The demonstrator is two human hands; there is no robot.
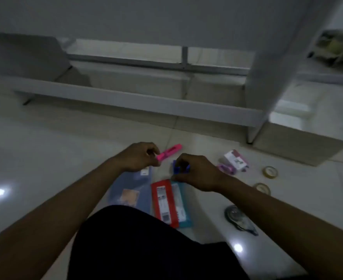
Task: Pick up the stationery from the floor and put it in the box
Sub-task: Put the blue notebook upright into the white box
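My left hand (139,157) pinches the near end of a pink highlighter (169,152), whose far end points up and to the right over the floor. My right hand (197,171) is closed over a small blue object (179,168) on the tiles; its shape is mostly hidden by my fingers. Just below my hands lie a blue-grey flat packet (131,190) and a red and teal packet (170,201). A white and maroon small carton (235,159) with a pale purple item (226,168) beside it lies to the right. No box is visible.
Two tape rolls (270,172) (262,187) and a dark round dispenser (235,216) lie on the floor at right. A white desk panel (277,77) and low crossbar (138,99) stand ahead. My dark-clothed knee (138,245) fills the lower centre.
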